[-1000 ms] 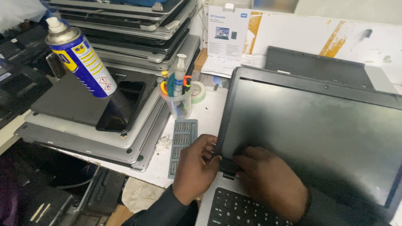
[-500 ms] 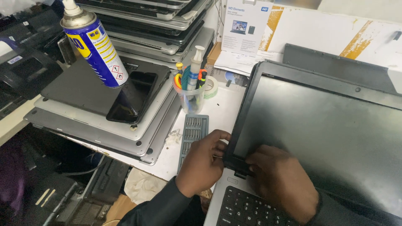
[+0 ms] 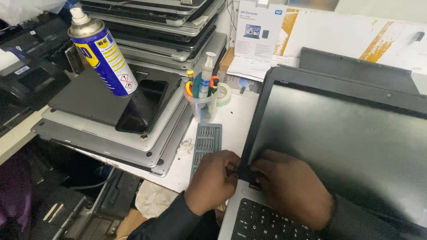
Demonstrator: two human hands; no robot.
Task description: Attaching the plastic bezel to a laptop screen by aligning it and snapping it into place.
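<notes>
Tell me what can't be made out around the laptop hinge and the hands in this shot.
Head view:
- Hinge corner of the laptop: covered by the left hand and right hand.
- Fingertips: tucked against the bezel; any small tool is hidden.
- Keyboard: cut off by the bottom edge.
- Bit set: individual bits too small to tell.
</notes>
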